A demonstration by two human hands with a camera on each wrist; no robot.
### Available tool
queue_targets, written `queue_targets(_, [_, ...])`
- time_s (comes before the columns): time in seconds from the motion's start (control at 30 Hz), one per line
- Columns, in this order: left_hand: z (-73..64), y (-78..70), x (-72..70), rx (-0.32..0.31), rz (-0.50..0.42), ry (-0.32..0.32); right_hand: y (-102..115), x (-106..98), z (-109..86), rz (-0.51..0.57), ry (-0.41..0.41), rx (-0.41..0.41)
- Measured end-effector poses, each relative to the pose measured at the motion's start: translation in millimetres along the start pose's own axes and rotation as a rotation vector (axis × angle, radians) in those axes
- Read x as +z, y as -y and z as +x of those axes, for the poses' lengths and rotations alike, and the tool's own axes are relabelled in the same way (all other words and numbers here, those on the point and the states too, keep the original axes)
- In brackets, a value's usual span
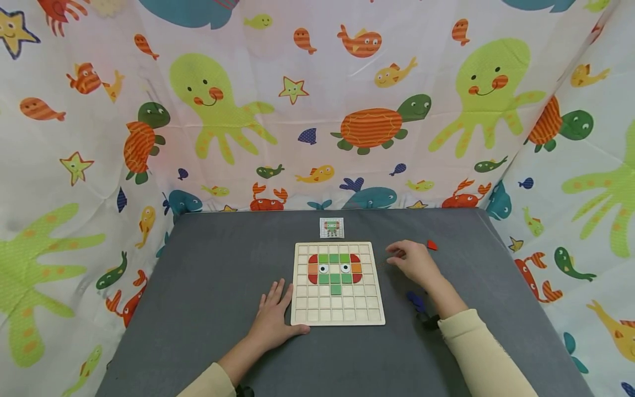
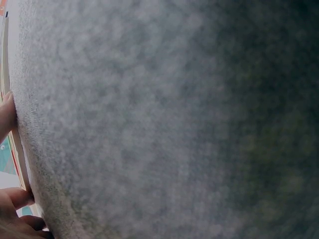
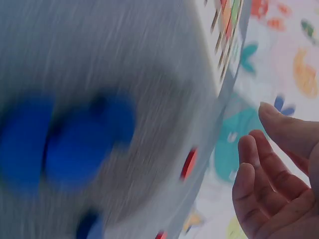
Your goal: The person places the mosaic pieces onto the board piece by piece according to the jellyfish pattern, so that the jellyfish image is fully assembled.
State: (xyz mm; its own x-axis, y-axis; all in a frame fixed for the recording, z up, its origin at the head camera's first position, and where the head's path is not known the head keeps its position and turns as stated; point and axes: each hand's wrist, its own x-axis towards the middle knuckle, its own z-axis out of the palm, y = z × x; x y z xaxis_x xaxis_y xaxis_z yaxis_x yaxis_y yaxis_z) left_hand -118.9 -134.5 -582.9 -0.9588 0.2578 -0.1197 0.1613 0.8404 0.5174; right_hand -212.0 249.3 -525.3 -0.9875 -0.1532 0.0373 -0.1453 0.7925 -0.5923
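Note:
A square wooden grid board (image 1: 306, 316) lies on the table, with red, orange and green tiles (image 1: 335, 289) and two eye tiles forming a face in its upper part. My left hand (image 1: 270, 322) rests at the board's lower left corner, fingers spread along the left side and thumb at the front edge. In the left wrist view, two of its digits touch the board's edge. To the right of the board hovers my right hand (image 1: 410, 262), fingers loosely bent and nothing between them. Close beyond it lies a red piece (image 1: 432, 245). Blue pieces (image 3: 75, 149) lie beneath the right wrist.
A small printed picture card (image 1: 331, 227) lies just behind the board. The dark grey tabletop (image 1: 223, 264) ends at a hanging curtain (image 1: 307, 149) with sea animals, which also lines both sides. Another red bit (image 3: 160, 235) shows low in the right wrist view.

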Motion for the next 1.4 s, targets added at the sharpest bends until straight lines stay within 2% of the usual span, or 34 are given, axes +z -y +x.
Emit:
queue_targets(0.3, [0.8,-2.2,0.7,-0.01,-0.002,0.011,-62,-33,3.0,-0.053,-0.059,0.085])
queue_targets(0.5, [1.5,-2.5,1.8,-0.012,0.0,0.015,-94,-39,11.2,-0.071,-0.073,0.186])
queue_targets(0.67, [2.7,-2.3,3.4,-0.011,0.007,0.021,-110,-41,17.6,-0.079,-0.067,0.239])
queue_targets(0.97, [3.2,-2.7,3.4,0.006,0.001,0.011,-115,-41,18.2,-0.095,-0.035,0.237])
queue_targets(1.17, [3.7,-3.5,2.4,0.002,0.007,0.006,-113,-38,19.6,-0.11,-0.015,0.166])
queue_targets(1.3, [2.8,-2.7,2.2,0.002,0.002,0.002,-101,-33,17.1,-0.11,-0.027,0.125])
queue_targets(1.4, [0.7,-0.8,1.9,-0.001,0.003,-0.002,-81,-26,10.4,-0.083,-0.058,0.1])
